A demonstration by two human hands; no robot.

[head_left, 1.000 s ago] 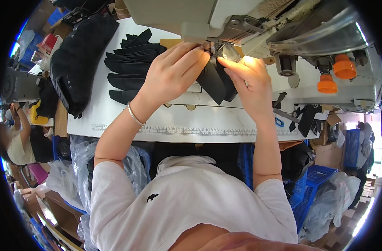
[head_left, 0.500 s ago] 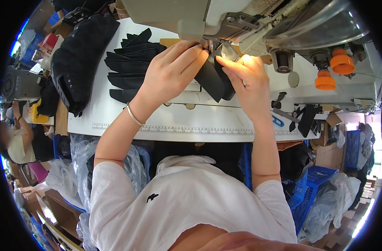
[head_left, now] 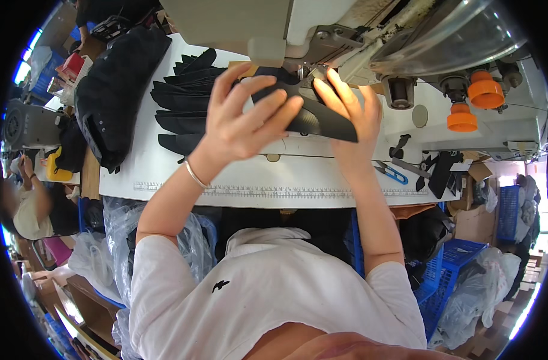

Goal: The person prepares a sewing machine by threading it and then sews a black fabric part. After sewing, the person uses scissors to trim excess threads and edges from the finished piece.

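Under the sewing machine's head (head_left: 313, 45) lies a black fabric piece (head_left: 319, 120), tilted, its pointed end swung toward the right. My left hand (head_left: 241, 117) hovers over its left part, fingers spread and slightly blurred, a bangle on the wrist. My right hand (head_left: 353, 111) is at its right side with fingers stretched toward the needle area; the piece's tip overlaps the palm, and the thumb is mostly hidden. Left of my left hand, a fanned stack of black fabric pieces (head_left: 181, 123) rests on the white table (head_left: 226, 177).
A large black padded item (head_left: 115, 90) lies at the table's left. Orange caps (head_left: 485, 90) hang at the upper right. Blue-handled snips (head_left: 395, 175) and black scraps (head_left: 445, 174) lie on the right. Plastic bags (head_left: 118, 234) and blue crates (head_left: 448, 273) stand below; another person (head_left: 37, 204) sits far left.
The fabric piece has turned from pointing toward me to pointing right. My left fingers have spread and moved off their grip near the needle; my right fingers have stretched upward.
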